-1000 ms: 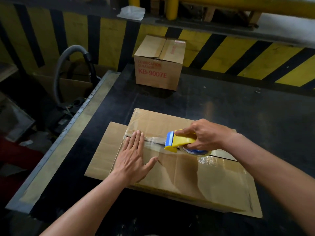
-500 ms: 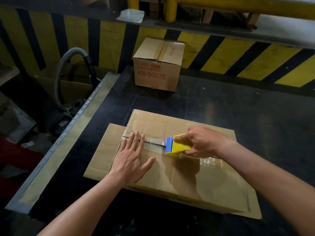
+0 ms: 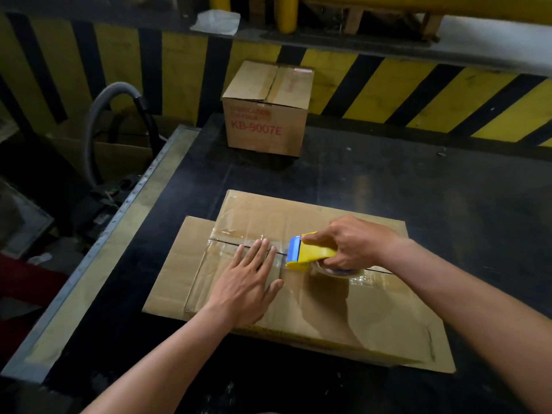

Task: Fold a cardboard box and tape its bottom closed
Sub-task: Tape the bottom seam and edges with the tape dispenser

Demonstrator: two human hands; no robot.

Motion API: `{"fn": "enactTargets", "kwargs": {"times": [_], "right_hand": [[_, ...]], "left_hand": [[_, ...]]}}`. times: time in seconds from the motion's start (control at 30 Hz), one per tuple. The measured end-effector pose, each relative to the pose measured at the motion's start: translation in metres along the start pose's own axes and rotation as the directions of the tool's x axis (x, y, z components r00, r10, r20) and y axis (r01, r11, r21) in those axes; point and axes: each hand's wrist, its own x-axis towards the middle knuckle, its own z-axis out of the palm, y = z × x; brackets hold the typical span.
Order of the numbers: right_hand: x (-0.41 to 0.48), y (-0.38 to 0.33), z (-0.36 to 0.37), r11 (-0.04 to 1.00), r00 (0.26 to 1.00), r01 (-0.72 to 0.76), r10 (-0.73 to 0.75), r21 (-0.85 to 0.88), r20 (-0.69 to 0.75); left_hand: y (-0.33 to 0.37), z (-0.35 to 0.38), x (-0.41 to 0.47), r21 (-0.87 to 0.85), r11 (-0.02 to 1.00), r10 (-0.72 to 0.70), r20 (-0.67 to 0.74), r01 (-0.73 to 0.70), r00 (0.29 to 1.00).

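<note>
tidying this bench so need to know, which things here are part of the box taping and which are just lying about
In use:
- box on the table
- tape gun, held in the right hand
- left hand, pressing flat on the box

Lying about:
- small box marked KB-9007E
- hose, left of the table
- plastic bag on the ledge

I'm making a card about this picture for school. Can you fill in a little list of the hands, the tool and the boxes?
Left hand: flat on the big box, fingers over the seam
Right hand: grips the tape dispenser
Tape dispenser: yellow and blue, on the seam
Small box: at the back of the table, closed
</note>
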Motion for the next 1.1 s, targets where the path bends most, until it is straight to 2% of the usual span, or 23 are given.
{"fn": "enactTargets", "kwargs": {"times": [0.43,0.67,0.8,0.9,1.1], "right_hand": [[-0.035,0.022,-0.01,0.999,1.0,-0.019,0.02,-0.05,0.018],[-0.021,0.024,0.006,0.997,1.0,-0.024,0.024,-0.075,-0.006],[-0.024,0.027,0.009,0.993,0.999,0.008,-0.013,-0.121,-0.035],[-0.029,0.031,0.012,0.99,0.998,0.041,-0.048,-0.133,-0.047],[-0.033,0.045,0.013,0.995,0.991,0.091,-0.095,-0.047,-0.09]], "left_hand": [[0.001,-0.002,-0.002,0.013,1.0,-0.007,-0.001,0.007,1.0],[0.031,-0.016,0.009,0.002,0.997,-0.075,0.056,0.075,0.996],[0.064,-0.004,0.018,-0.086,0.996,-0.033,0.03,0.036,0.999],[0.067,0.009,0.018,-0.047,0.997,-0.055,0.009,0.055,0.998],[0.069,0.006,0.019,-0.017,0.997,-0.074,-0.01,0.074,0.997]]}}
